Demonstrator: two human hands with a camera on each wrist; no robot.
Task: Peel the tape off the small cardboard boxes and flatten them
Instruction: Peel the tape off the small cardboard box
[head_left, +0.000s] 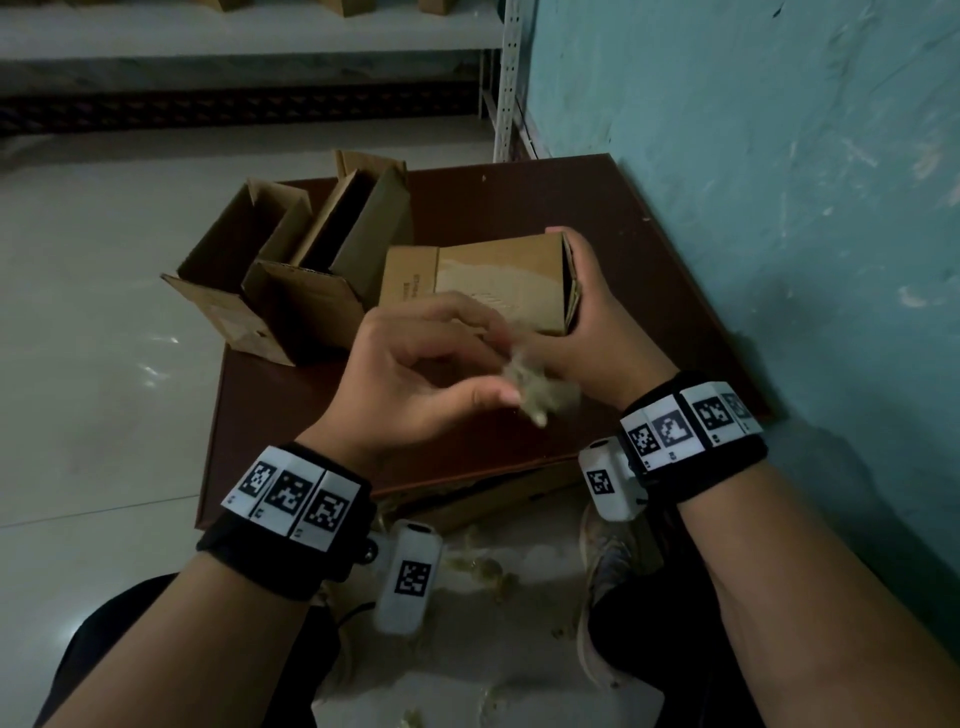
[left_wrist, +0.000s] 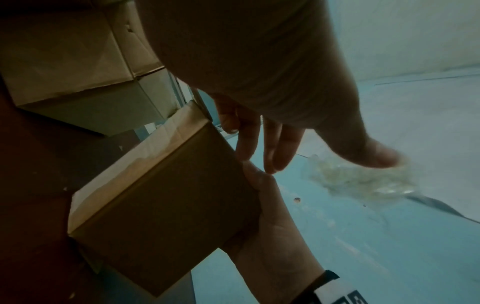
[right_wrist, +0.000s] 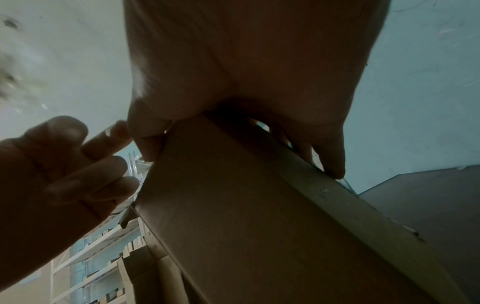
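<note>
A small cardboard box (head_left: 498, 280) stands on the brown table (head_left: 519, 197), with pale torn strips across its top face. My right hand (head_left: 587, 306) grips its right end, thumb on the near side and fingers (right_wrist: 335, 160) over the far edge. The left wrist view shows the same box (left_wrist: 161, 205) in that hand (left_wrist: 272, 216). My left hand (head_left: 431, 364) hovers just in front of the box. A blurred wad of clear tape (head_left: 540, 389) hangs at its thumb tip. The left fingers (left_wrist: 272, 148) are straight and apart from the wad (left_wrist: 363, 181).
Two opened cardboard boxes (head_left: 228, 270) (head_left: 322, 270) stand at the table's left side. A teal wall (head_left: 779, 208) runs along the right. Tape scraps (head_left: 483, 566) lie on the floor by my shoe (head_left: 608, 561). A metal shelf rack (head_left: 509, 78) stands behind.
</note>
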